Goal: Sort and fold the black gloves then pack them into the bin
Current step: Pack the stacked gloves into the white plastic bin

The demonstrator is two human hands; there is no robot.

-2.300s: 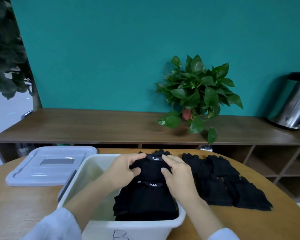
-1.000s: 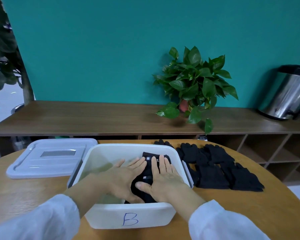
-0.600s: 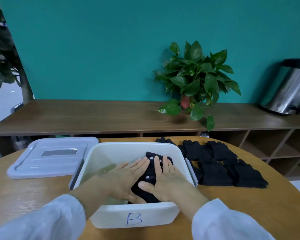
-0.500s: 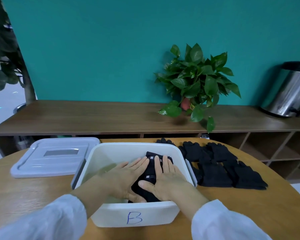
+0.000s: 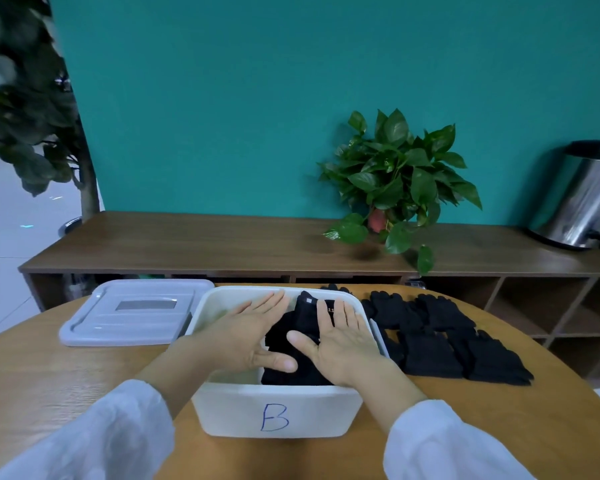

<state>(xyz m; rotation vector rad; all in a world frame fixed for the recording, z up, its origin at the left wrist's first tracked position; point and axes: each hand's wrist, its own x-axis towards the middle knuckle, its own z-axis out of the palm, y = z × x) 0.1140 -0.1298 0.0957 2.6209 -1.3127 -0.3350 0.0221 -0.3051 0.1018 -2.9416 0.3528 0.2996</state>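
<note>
Folded gloves (image 5: 303, 344) sit in bin (image 5: 274, 410), right half. Half a sec ago I had both palms pressed on them; now left hand (image 5: 248, 336) & right hand (image 5: 340, 341) are lifted, flat, fingers spread, holding nothing. Batch packed; loose gloves (image 5: 451, 337) wait right of bin.

1. Both hands have lifted off the folded gloves (image 5: 303, 336) in the bin (image 5: 274, 407); half a second ago they pressed flat on them.
2. The left hand (image 5: 248, 336) and right hand (image 5: 342, 342) now hover apart, palms down, fingers spread.
3. More black fabric shows between the thumbs.
</note>
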